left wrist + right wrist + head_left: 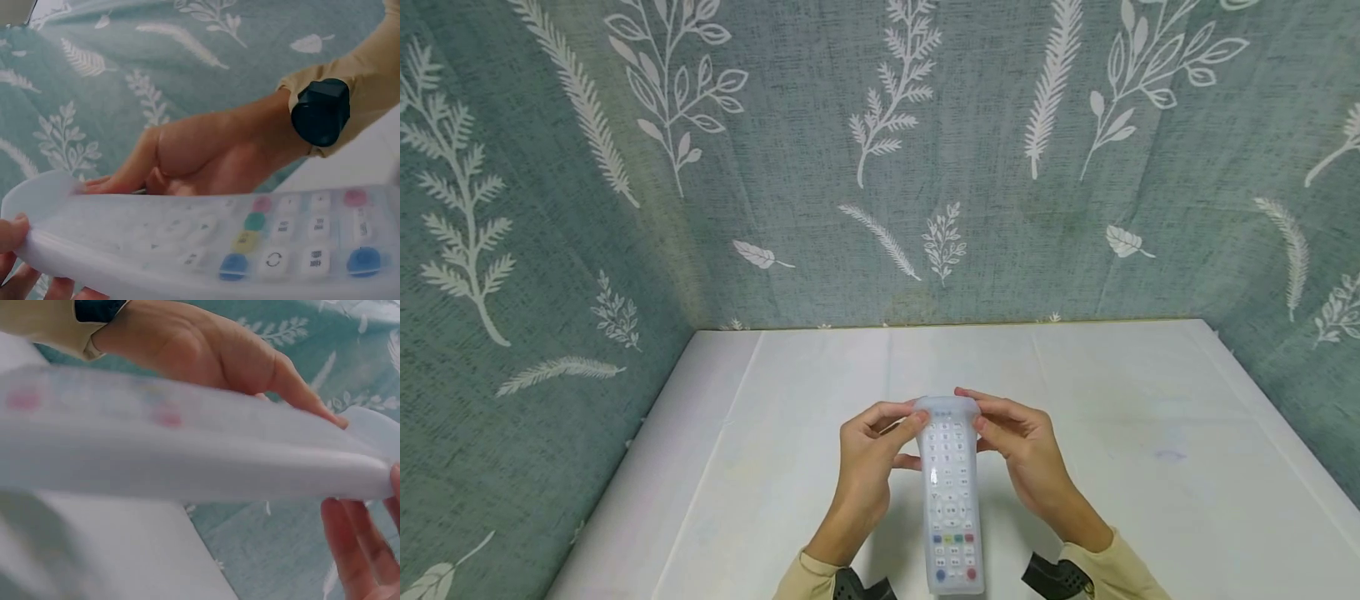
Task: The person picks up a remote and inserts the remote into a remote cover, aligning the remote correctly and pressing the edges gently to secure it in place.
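Note:
A white remote control in a translucent sleeve point(951, 483) is held up above the table, its button face toward the head camera. Colored buttons show near its lower end. My left hand point(868, 467) pinches the upper left edge, thumb on the front. On the upper right edge, my right hand point(1026, 458) grips with thumb and fingers. In the left wrist view the sleeve point(144, 250) extends past the remote's far end as a loose, flared lip. The right wrist view shows the sleeve's side point(187, 462), blurred, with the fingertips of both hands at the flared end.
The white table point(775, 467) spreads under the hands, with faint crease lines and a small purplish stain point(1170, 455) on the right. Green-grey cloth point(880, 250) with white leaf prints hangs behind and along both sides. Each wrist wears a black strap-on device point(1058, 577).

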Available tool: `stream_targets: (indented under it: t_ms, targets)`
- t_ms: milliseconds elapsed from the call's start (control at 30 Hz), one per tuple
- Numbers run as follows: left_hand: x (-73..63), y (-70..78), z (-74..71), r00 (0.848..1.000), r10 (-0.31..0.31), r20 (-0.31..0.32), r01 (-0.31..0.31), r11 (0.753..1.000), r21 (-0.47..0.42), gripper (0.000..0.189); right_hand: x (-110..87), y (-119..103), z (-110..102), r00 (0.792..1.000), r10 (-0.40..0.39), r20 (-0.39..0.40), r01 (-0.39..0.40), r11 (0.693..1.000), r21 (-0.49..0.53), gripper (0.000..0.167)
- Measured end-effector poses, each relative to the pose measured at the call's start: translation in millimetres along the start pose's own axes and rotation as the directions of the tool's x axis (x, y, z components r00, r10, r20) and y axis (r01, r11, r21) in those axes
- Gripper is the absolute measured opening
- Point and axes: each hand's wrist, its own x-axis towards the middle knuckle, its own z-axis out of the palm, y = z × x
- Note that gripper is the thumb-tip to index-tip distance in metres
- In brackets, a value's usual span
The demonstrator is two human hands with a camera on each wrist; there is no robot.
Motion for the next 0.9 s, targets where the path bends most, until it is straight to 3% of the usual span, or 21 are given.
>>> stream_targets:
  t_ms: [167,400,567,733,900]
  targets:
    - [-0.4,-2.0,0.1,1.000,-0.009,-0.007,0.009,1.000,-0.001,0.024,1.2,-2,4,0.998,-0.018,-0.065,0.017,1.000,-0.008,0.025]
    - [-1.3,-6.9,0.8,1.000,-0.020,-0.014,0.020,1.000,-0.015,0.027,4.5,-8,9,0.987,0.020,-0.162,-0.039,0.992,-0.117,0.012]
    - [-0.3,-9.6,-0.7,0.998,-0.049,-0.044,0.047,0.998,-0.033,0.024,8.6,-12,10,0.991,0.095,-0.093,-0.109,0.982,-0.154,0.012]
    - [0.9,-10.1,-3.0,0.995,-0.052,-0.080,0.049,0.998,-0.049,0.022,9.5,-13,8,0.979,0.201,0.021,-0.196,0.972,-0.132,0.024]
    - [-2.2,-9.5,-6.3,0.997,-0.052,-0.053,0.048,0.997,-0.065,0.026,10.5,-11,7,0.980,0.194,0.049,-0.184,0.970,-0.160,0.033]
